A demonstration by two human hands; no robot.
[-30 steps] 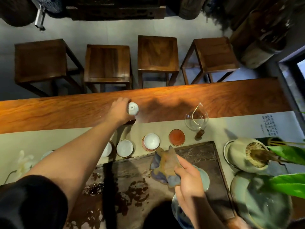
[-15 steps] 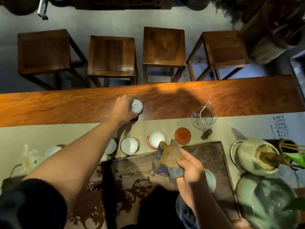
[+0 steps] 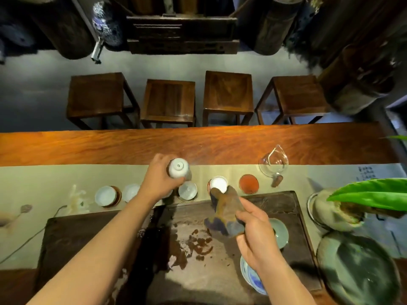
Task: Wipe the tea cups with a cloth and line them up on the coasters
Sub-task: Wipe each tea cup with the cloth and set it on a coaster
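Note:
My left hand (image 3: 159, 177) grips a small white tea cup (image 3: 178, 167), tipped so its foot faces the camera, above the pale table runner. My right hand (image 3: 256, 232) holds a crumpled brown-and-blue cloth (image 3: 224, 212) over the dark tea tray. Several white cups stand in a row on round coasters along the runner: one at the left (image 3: 105, 195), one beside it (image 3: 131, 192), one below my left hand (image 3: 187, 189) and one touching the cloth's tip (image 3: 218, 184). A red coaster (image 3: 248, 183) at the right end of the row is bare.
A dark wet tea tray (image 3: 293, 208) lies in front of me with a celadon saucer (image 3: 280, 233) and a blue-and-white bowl (image 3: 251, 276). A glass pitcher (image 3: 273, 164) stands behind the red coaster. Pot, green leaf and large celadon dish at right. Wooden stools beyond the table.
My left hand has pulled the white cup back from the table's wooden part toward the row of cups. My right hand and the cloth stay over the tray.

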